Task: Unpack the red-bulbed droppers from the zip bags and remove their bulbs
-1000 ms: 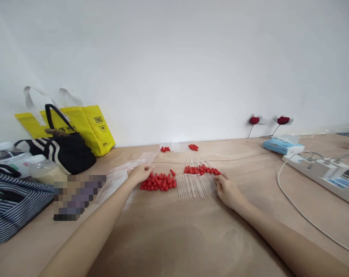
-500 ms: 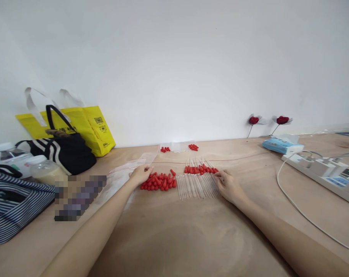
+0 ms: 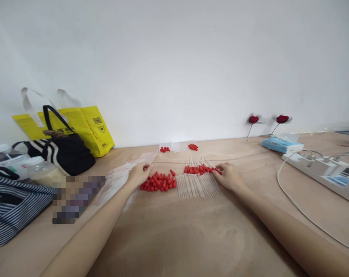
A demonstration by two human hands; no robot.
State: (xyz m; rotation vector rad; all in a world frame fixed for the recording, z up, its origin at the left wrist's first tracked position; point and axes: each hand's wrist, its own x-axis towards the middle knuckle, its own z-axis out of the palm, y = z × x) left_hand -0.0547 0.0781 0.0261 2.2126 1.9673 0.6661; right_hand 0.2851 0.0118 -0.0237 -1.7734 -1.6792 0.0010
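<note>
Left of centre on the table lies a pile of red rubber bulbs (image 3: 159,182), teardrop-shaped. My left hand (image 3: 138,174) hovers at the pile's upper left edge, thumb and fingertips together; anything between them is too small to make out. To the right of the pile is a row of thin clear glass tubes (image 3: 197,187), laid side by side. Behind them is a row of tubes with red bulbs on their near ends (image 3: 194,169). My right hand (image 3: 229,176) is at this row's right end, fingers closed on a red bulb (image 3: 217,171).
Against the wall lies a clear bag (image 3: 177,146) with red bulbs at both ends. Plastic sheeting (image 3: 116,177), a yellow bag (image 3: 90,130), a black bag (image 3: 76,154) and a striped pouch (image 3: 18,207) are leftward. Tissues (image 3: 281,145), a power strip (image 3: 313,167) and its cable are rightward.
My right hand has moved slightly away from me, from the clear tubes' upper right corner to the right end of the red-bulb row. My left hand has shifted slightly left and back.
</note>
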